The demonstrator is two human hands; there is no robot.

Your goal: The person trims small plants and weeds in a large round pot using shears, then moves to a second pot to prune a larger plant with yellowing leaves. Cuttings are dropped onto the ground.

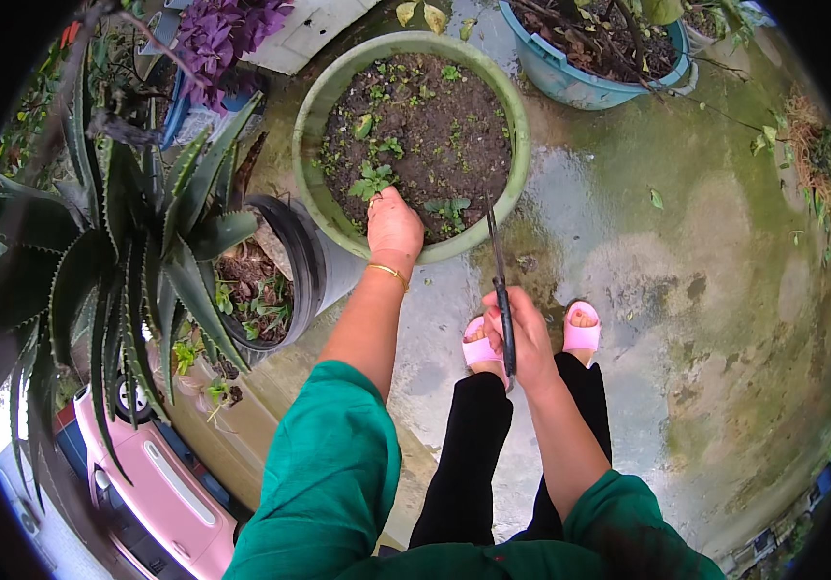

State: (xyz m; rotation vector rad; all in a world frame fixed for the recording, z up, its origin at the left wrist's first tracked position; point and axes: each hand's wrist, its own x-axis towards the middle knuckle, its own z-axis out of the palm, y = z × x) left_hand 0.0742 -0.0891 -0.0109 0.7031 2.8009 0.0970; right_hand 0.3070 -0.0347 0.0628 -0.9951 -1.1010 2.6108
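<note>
A round green planter full of dark soil stands before me, with small green seedlings scattered over its surface. My left hand reaches over the near rim, its fingertips at the base of a leafy green plant; the hand hides whether they grip the stem. Another small plant grows in the soil just right of that hand. In my right hand is a long-bladed tool with a black handle, probably scissors or shears. Its narrow dark blades point away from me, their tips by the planter's right inner wall.
A spiky aloe-like plant spreads at left, beside a black pot. A blue tub holding soil and branches stands at upper right. Purple foliage is at upper left. Wet, mossy concrete lies at right; a pink car is below left.
</note>
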